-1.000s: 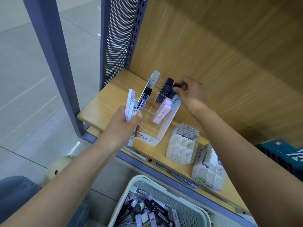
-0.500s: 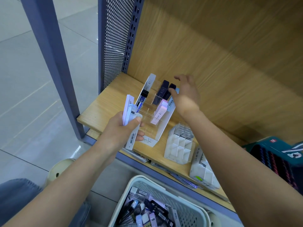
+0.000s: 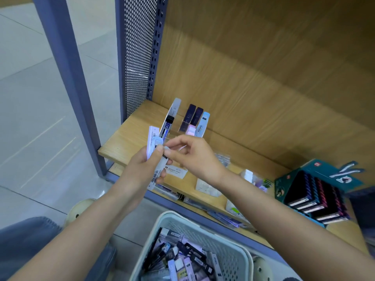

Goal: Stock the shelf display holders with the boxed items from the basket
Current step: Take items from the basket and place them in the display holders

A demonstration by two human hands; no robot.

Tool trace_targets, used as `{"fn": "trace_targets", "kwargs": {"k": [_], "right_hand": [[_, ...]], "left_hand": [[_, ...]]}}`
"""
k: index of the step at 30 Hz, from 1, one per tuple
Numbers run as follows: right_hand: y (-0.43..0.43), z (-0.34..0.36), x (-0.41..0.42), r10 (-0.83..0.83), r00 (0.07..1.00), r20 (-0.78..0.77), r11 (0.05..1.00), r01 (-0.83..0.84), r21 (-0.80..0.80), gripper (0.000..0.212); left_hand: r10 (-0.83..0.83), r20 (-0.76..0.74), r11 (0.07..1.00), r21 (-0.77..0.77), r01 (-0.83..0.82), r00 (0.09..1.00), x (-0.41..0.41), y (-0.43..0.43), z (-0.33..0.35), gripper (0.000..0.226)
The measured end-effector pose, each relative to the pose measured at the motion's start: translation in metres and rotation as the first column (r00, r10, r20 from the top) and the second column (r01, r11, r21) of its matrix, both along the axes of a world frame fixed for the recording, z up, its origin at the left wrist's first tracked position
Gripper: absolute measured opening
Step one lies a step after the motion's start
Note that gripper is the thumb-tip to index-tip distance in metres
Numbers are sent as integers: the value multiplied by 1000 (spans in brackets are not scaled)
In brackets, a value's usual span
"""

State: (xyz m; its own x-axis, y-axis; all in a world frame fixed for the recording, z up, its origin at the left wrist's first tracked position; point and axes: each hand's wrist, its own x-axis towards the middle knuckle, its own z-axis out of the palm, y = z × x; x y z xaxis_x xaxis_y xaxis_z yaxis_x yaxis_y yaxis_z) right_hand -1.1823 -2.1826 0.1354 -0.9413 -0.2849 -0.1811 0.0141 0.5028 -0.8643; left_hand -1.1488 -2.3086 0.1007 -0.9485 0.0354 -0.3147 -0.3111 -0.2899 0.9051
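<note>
Head view, one frame.

- Left hand [image 3: 142, 169]: just left of frame centre, in front of the shelf [image 3: 123, 142]. Fingers and thumb curl round a stack of slim boxes [image 3: 152, 138], white and lavender, held upright with tops toward 12 o'clock.
- Right hand [image 3: 195, 157]: at 3 o'clock of the left hand and touching it at the fingertips. Thumb and forefinger are closed in a pinch on the top end of the front box [image 3: 156, 176] of that stack. The other fingers are loosely bent and slightly apart, holding nothing.
- Display holder [image 3: 176, 107]: clear, with white side walls, standing on the shelf at 12 o'clock of the hands. Its lower part is hidden behind them.
- In the holder: one black-and-blue box [image 3: 168, 126] in the left slot, two dark boxes [image 3: 191, 115] side by side at the back, a pink box [image 3: 190, 129] in front of those, and a pale blue box [image 3: 203, 123] at the right.
- Basket [image 3: 233, 258]: pale plastic, at 6 o'clock, below the shelf edge. Holds a loose heap of boxed items [image 3: 182, 258].
- White grid holder [image 3: 207, 187]: on the shelf at 4 o'clock of the right hand, partly covered by the wrist.
- Teal carton [image 3: 316, 169]: at the 3 o'clock edge of the frame, with rows of dark packs.
- Perforated metal panel [image 3: 136, 57]: at 11 o'clock, closing the shelf's left side.
</note>
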Motion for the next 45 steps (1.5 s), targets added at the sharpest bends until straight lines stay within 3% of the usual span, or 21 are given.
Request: {"fn": "trace_targets", "kwargs": {"k": [6, 10, 13, 17, 21, 24, 28, 32, 35, 39, 45], "right_hand": [[19, 14, 21, 86, 993, 77, 993, -79, -85, 12], [43, 20, 35, -2, 997, 74, 974, 18, -225, 17], [58, 16, 51, -21, 988, 156, 954, 66, -292, 12], [66, 4, 71, -106, 955, 277, 921, 199, -333, 19], [72, -5, 80, -175, 920, 352, 909, 289, -302, 28], [81, -9, 86, -177, 916, 359, 901, 298, -314, 19], [101, -14, 87, -333, 900, 281, 853, 415, -316, 11], [131, -26, 75, -490, 872, 17, 854, 483, -190, 9], [147, -36, 63, -508, 847, -159, 860, 508, -40, 17], [155, -48, 44, -505, 821, -267, 846, 532, 34, 14], [143, -55, 15, -507, 802, -316, 852, 521, -46, 12]], "left_hand": [[-109, 114, 991, 85, 99, 988, 17, 6, 8, 26], [-217, 131, 972, 123, 201, 967, 32, 3, 8, 19], [-215, 0, 972, -100, 214, 977, 41, 6, 6, 15], [-212, -136, 906, -397, 143, 968, 48, 21, 5, 3], [-258, -201, 858, -497, 129, 945, 56, 38, 3, 3], [-261, -169, 848, -511, 142, 950, 61, 48, -3, 9], [-188, -30, 903, -398, 161, 982, 61, 47, -15, 20], [-162, -6, 905, -398, 146, 987, 60, 44, -26, 23], [-169, -20, 877, -459, 141, 985, 58, 44, -35, 25], [-171, -24, 862, -488, 138, 985, 53, 48, -44, 23], [-153, -33, 851, -513, 114, 988, 39, 49, -56, 22]]}}
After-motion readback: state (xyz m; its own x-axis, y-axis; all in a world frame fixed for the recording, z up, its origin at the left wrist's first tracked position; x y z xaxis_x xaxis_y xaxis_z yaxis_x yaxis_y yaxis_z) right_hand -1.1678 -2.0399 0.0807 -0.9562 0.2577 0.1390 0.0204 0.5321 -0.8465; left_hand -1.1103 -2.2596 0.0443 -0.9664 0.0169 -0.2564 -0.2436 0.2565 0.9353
